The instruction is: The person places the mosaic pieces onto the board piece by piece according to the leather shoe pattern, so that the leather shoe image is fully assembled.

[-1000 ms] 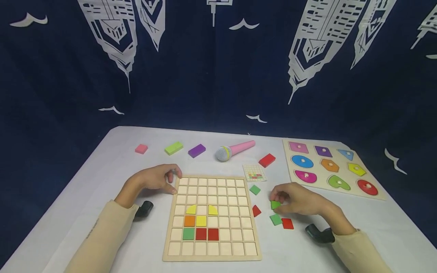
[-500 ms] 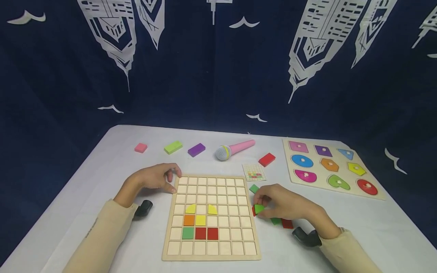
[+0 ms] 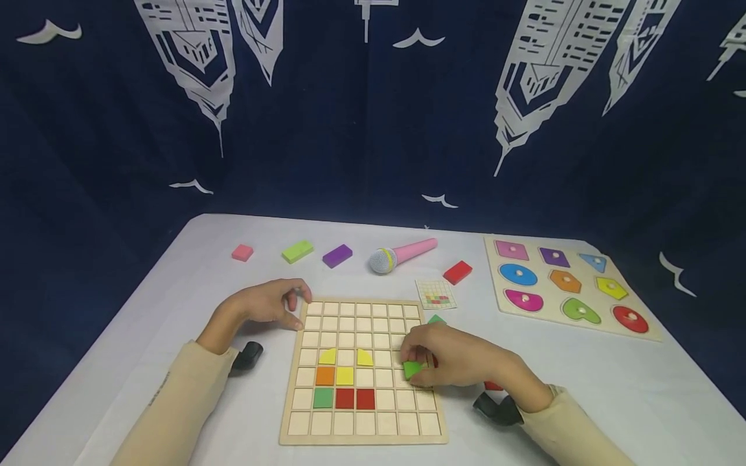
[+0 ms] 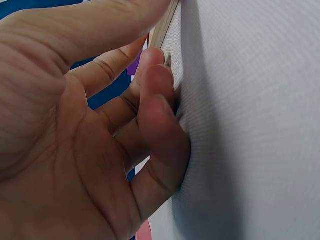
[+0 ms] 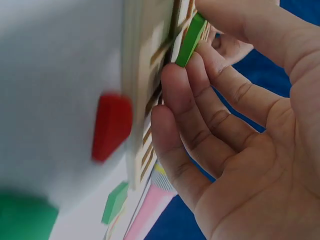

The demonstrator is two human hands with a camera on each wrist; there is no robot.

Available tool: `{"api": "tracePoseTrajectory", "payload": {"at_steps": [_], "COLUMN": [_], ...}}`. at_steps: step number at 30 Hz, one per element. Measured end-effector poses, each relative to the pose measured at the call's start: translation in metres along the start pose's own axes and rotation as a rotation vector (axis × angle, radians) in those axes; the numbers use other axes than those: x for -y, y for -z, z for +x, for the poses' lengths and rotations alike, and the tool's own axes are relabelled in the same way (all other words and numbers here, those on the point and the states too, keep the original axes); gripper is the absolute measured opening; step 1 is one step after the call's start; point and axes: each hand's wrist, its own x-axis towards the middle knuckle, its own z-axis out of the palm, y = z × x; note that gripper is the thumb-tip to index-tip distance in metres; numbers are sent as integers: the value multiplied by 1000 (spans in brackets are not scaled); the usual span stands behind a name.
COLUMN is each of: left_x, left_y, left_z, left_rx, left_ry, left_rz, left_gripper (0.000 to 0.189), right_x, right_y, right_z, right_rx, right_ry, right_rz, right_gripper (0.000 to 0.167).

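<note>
The wooden grid board [image 3: 364,439] lies flat, with yellow, orange, green and red tiles set in some of its cells. My left hand [image 3: 269,301] holds the board's far left corner with thumb and index finger; in the left wrist view the other fingers curl loosely by the cloth. My right hand [image 3: 460,356] pinches a light green tile [image 3: 412,369] between thumb and fingers over the board's right columns. The right wrist view shows this green tile [image 5: 192,40] tilted on edge above the grid. Whether it touches the board I cannot tell.
Beside the board's right edge lie a green tile [image 3: 436,320] and red tiles, partly hidden by my right hand. A small pattern card [image 3: 436,294], a toy microphone [image 3: 402,255] and several coloured blocks lie behind. A shape puzzle [image 3: 571,298] stands at the right.
From the loose tiles right of the board, my right hand has moved left with the light green tile, over the grid. My left hand has stayed at the corner.
</note>
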Motion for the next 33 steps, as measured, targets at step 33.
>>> {"api": "tracePoseTrajectory", "payload": {"at_steps": [33], "left_x": [3], "left_y": [0], "left_z": [2], "left_rx": [1], "left_ry": [12], "left_rz": [-6], "left_gripper": [49], "right_x": [33], "right_y": [-26], "right_z": [12], "right_rx": [68], "right_ry": [72], "right_rz": [-38], "right_gripper": [26]}}
